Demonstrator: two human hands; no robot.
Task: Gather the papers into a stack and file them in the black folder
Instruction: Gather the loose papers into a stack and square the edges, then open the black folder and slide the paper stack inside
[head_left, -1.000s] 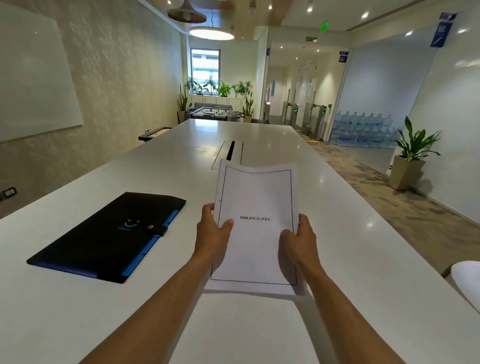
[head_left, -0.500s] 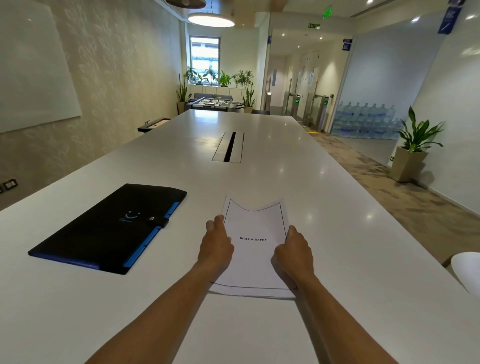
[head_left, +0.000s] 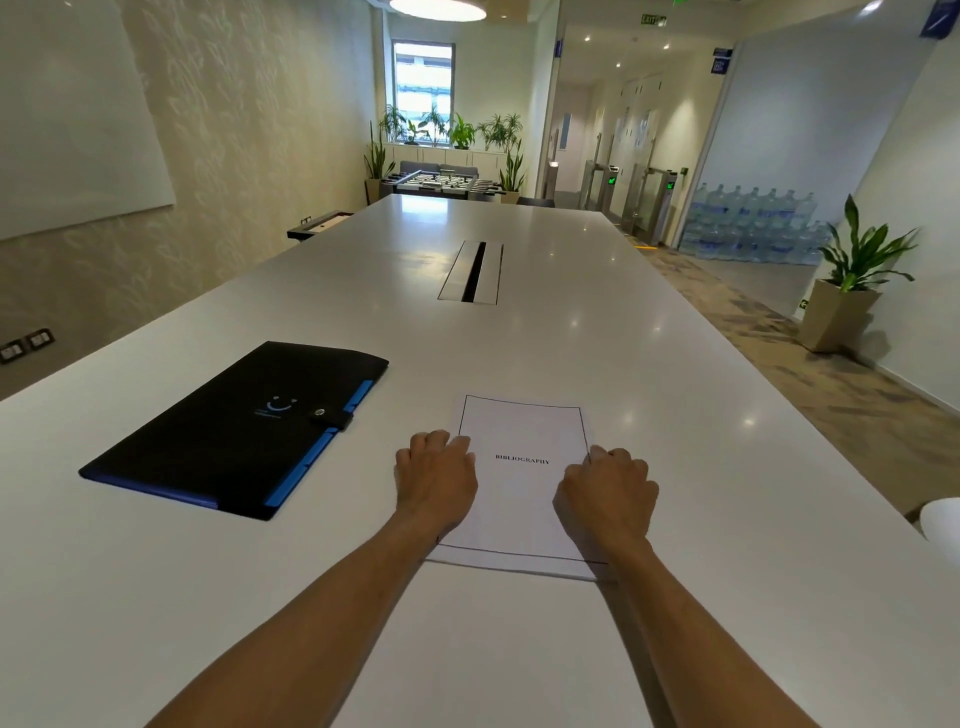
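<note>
Papers (head_left: 522, 488): flat on the white table (head_left: 649, 395), right of the black folder (head_left: 236, 428).
Left hand (head_left: 435, 480): fingers curled, pressing the left edge.
Right hand (head_left: 607, 493): curled, gripping the right edge.
Folder: closed.

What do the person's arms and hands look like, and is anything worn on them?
Both forearms are bare up to the frame's bottom edge: no sleeves show. The left hand and right hand wear no gloves, and no rings, watch or bracelet can be seen. No markings are visible.
</note>
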